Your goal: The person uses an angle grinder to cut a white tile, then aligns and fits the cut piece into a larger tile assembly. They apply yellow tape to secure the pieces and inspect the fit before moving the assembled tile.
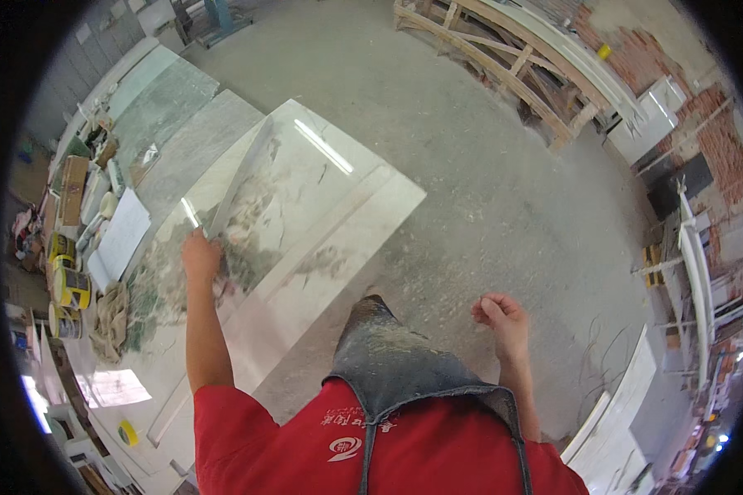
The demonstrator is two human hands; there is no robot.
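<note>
A glossy, pale stone-like slab (326,186) with grey veining lies on the worktable to the left, mirroring the ceiling lights. My left hand (200,254) is closed low over its surface, beside a narrow diagonal line; whatever its fingers hold is hidden. A dark reflection spreads just under that hand. Out over the floor on the right hangs my right hand (506,320), its fingers curled and the thumb against them, with nothing visible in it. It is apart from the slab.
Yellow-and-black tins (72,287), a crumpled cloth (110,322), white sheets (124,233) and a yellow tape roll (128,432) lie along the table's left side. A wooden rack (512,62) stands at the far right. White panels (615,437) lean at the near right.
</note>
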